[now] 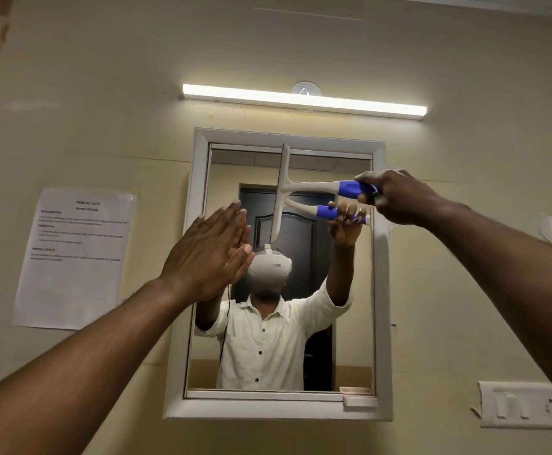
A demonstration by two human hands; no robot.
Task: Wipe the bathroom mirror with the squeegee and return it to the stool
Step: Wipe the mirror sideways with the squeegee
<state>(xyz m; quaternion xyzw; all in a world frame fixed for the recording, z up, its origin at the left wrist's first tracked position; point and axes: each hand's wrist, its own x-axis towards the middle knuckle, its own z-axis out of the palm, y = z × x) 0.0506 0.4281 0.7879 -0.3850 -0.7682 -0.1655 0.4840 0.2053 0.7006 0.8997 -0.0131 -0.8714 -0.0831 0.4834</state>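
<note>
Right hand: raised at upper right of the mirror, fingers curled closed around the blue grip end of the squeegee. The grasp is at the far end of the handle only; the pale shaft and the blade are clear of the hand.

Squeegee orientation: the handle's long axis runs nearly level, from the hand at right toward the left, where it joins the blade at mid-length in a T. The blade's long axis stands close to vertical, leaning slightly, with its top end near the upper inner edge of the frame and its lower end above the reflected headset. The blade edge lies against the glass in the upper middle of the pane; its reflection meets it along the same line.

Left hand: open and flat, fingers extended and together, holding nothing. It is placed at the left side of the pane, palm toward the glass, with its reflection meeting it; actual contact cannot be confirmed.

Mirror: white-framed, upright rectangle fixed to a cream wall. A lit tube light is mounted above it. A printed sheet is stuck to the wall left of the frame, text unreadable. A switch plate is fixed at lower right.
</note>
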